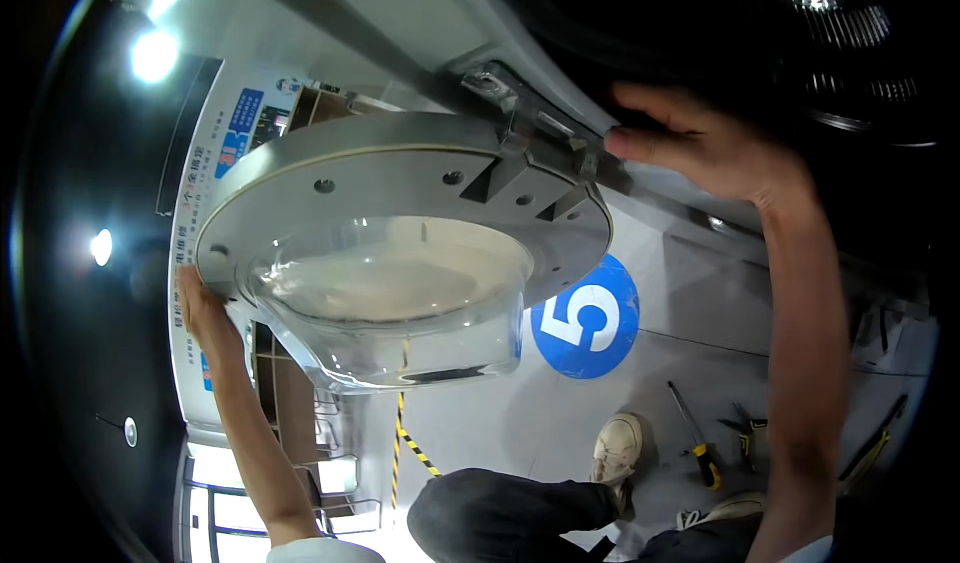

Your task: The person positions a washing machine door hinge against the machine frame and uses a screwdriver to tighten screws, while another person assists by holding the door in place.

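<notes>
Work at the hinge (520, 123) seems in hand, the door (380, 185) beside the machine's opening edge (560, 75), left hand (208, 315) at its rim (350, 135), right hand (705, 151) near the hinge (whether the 2 clamp, I cannot tell), the next move probably calling for steady support.

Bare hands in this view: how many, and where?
2. The left hand is at the left edge of the round door, partly hidden; the right hand is beside the metal hinge. Dark areas could hide others.
</notes>
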Demonstrator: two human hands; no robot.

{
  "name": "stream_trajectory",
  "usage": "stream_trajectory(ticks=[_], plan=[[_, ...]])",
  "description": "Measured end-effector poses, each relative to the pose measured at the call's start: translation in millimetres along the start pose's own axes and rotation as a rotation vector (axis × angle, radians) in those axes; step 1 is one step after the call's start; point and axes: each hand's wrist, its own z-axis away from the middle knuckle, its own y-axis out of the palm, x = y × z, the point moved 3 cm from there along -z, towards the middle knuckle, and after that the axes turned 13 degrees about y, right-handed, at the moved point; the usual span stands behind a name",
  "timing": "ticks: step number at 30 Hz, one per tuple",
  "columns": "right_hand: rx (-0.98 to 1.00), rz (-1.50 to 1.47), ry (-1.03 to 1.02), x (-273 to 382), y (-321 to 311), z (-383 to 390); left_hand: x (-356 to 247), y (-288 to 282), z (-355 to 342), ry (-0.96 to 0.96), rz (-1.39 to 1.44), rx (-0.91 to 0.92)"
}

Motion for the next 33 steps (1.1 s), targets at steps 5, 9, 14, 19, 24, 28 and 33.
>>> stream_trajectory(ticks=[5, 9, 14, 19, 24, 28, 33], plan=[[0.033, -0.048, 0.033, 6, 10, -1, 1, 11, -22, -0.021, -0.083, -0.077], [0.092, -0.087, 0.028, -1, 15, -15, -10, 9, -29, 0.039, -0.106, -0.143], [0.164, -0.121, 0.018, 7, 8, -15, -14, 5, -22, 0.037, -0.049, -0.237], [0.150, -0.067, 0.022, -1, 11, -27, -37, 20, 4, -0.016, -0.134, -0.367], [0.190, -0.123, 0.023, 9, 12, -31, -37, 14, 5, 0.002, -0.180, -0.401], [0.201, -0.255, -0.030, 7, 11, -25, -26, 6, -10, 0.036, -0.171, -0.391], [0.226, -0.249, -0.067, 12, 10, -22, -28, 9, -10, 0.065, -0.138, -0.413]])
